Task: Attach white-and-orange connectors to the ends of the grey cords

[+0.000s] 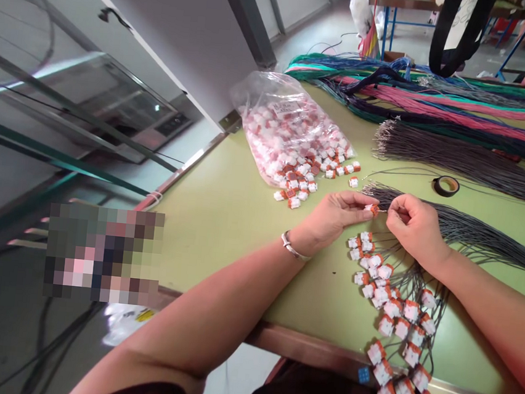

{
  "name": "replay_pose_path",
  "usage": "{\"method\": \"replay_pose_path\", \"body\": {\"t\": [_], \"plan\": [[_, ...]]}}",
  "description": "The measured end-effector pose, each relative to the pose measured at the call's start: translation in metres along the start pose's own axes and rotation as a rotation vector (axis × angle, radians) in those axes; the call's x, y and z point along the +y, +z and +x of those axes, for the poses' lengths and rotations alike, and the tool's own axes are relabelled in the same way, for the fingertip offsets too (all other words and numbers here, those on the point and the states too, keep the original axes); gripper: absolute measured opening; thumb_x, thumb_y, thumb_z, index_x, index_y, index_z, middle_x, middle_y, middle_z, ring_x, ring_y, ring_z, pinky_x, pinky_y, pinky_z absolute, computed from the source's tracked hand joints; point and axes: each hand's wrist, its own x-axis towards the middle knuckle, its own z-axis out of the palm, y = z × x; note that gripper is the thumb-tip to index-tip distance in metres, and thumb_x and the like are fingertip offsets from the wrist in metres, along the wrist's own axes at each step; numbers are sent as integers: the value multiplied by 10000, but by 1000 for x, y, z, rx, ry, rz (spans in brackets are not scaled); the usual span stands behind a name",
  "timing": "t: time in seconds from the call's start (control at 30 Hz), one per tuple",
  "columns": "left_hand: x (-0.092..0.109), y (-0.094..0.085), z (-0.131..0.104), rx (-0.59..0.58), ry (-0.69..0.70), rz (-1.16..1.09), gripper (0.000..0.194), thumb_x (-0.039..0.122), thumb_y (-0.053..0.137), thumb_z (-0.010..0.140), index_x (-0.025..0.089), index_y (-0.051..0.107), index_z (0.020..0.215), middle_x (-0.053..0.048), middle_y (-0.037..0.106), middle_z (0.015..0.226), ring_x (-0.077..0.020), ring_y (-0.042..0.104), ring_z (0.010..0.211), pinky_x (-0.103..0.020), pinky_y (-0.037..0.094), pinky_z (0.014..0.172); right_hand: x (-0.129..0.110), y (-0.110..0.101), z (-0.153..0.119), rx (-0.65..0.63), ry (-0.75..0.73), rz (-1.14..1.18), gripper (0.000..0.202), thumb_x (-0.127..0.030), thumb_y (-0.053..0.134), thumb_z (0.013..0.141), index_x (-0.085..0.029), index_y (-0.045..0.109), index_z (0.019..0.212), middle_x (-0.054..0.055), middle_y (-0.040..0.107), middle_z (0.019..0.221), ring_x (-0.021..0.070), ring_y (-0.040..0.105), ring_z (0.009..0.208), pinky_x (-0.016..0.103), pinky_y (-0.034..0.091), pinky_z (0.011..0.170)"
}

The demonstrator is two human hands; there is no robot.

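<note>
Between the thumb and fingers of my left hand is a small white and orange connector. My right hand pinches a thin dark wire just to its right, and the wire's bare metal end points at the connector. Whether that end sits inside the connector I cannot tell. Under my hands lie several connectors with wires attached, spread down to the table's front edge. A bundle of grey wires runs from behind my right hand towards the right.
An open plastic bag of connectors lies at the back, with loose ones spilled before it. Beyond the grey wires are a roll of black tape, another dark wire bundle and coloured cables. Part of another person shows at far right.
</note>
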Motion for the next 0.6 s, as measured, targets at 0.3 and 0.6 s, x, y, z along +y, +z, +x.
{"method": "replay_pose_path", "body": {"t": [0.3,0.6], "plan": [[1,10,-2,148,105,226,233,243,782,667,153,755,880,-62,751,920,-166,672,868,-335,518,912,6,3,1,-118,33,11,8,-207,510,705,-207,518,705,-20,558,582,113,444,514,256,365,551],[0,9,-2,107,32,186,294,284,821,628,147,761,880,-64,754,901,-174,676,846,-348,529,892,8,3,2,-155,6,25,24,-191,504,712,-213,497,707,-29,544,585,110,426,515,253,351,550]]}}
